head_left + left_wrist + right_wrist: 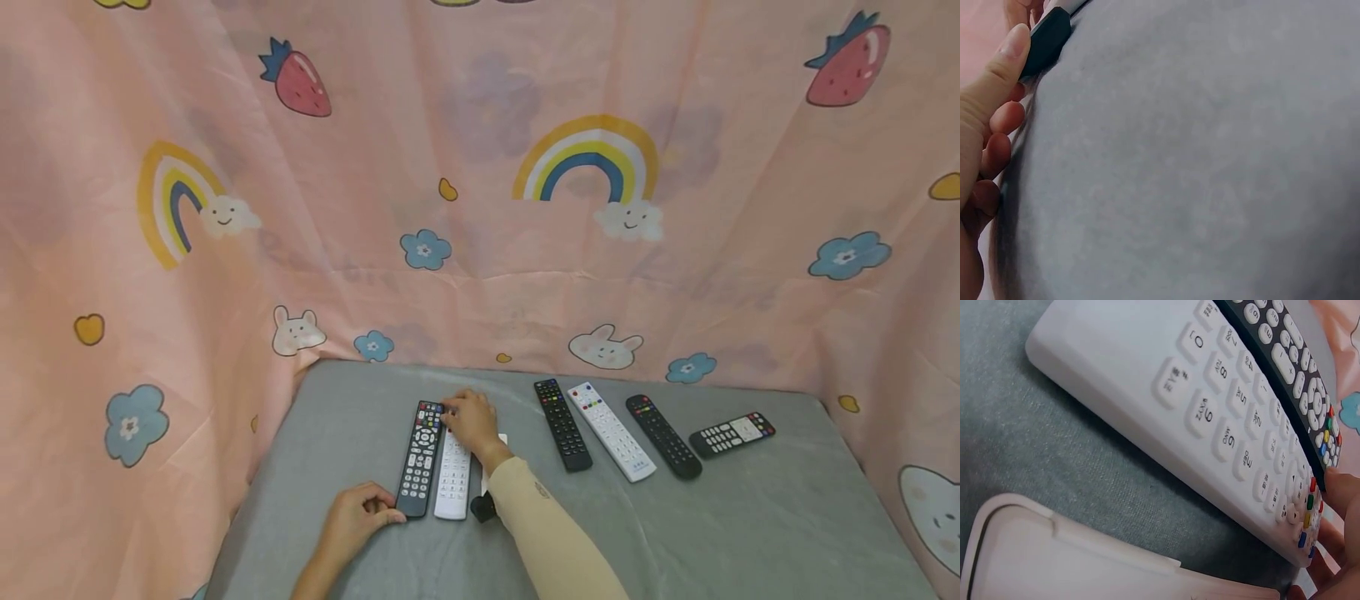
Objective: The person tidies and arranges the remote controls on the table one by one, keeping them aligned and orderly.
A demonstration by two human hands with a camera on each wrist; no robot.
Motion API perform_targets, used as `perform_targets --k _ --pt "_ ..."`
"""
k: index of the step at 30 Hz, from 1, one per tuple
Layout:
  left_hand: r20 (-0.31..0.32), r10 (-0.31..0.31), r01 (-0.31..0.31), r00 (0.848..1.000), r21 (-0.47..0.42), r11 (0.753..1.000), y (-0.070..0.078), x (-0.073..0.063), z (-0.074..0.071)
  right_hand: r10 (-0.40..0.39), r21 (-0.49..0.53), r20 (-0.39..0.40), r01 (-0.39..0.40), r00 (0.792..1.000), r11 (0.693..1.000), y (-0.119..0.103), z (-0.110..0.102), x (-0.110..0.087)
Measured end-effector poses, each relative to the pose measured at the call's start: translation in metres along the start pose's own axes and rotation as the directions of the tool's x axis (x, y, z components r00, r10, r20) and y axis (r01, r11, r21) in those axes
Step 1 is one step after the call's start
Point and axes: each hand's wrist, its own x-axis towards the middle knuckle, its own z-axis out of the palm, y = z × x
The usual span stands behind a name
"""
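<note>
Nearest, the left grip (358, 518), thumb and fingers drawn narrow, pinches the near end of a dark remote (420, 458), slender and pale-keyed. Just beside it on the grey bench (337, 433) lies a white remote (452, 483), face up, nearly parallel. The right grip (472, 423) holds its far end between thumb and fingers. Another white piece (1085, 565) (partly hidden overhead by the right arm (547, 525)) lies near. Farther right, 4 more remotes (611, 432) slant differently; lining-up looks begun, 2 nearly squared, the others apparently left.
</note>
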Motion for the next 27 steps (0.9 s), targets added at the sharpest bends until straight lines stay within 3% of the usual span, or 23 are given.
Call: perform_targets --k 11,27 --pt "0.038 -0.011 0.011 0.999 0.004 1.000 0.0013 0.0017 -0.0013 -0.026 -0.021 0.003 0.026 1.000 0.999 0.0007 0.0010 -0.0001" --pt "0.132 -0.073 0.071 0.989 0.021 0.997 0.0019 0.0042 -0.0065 -0.078 -0.060 0.010 0.078 0.997 0.995 0.0050 0.0004 -0.0042"
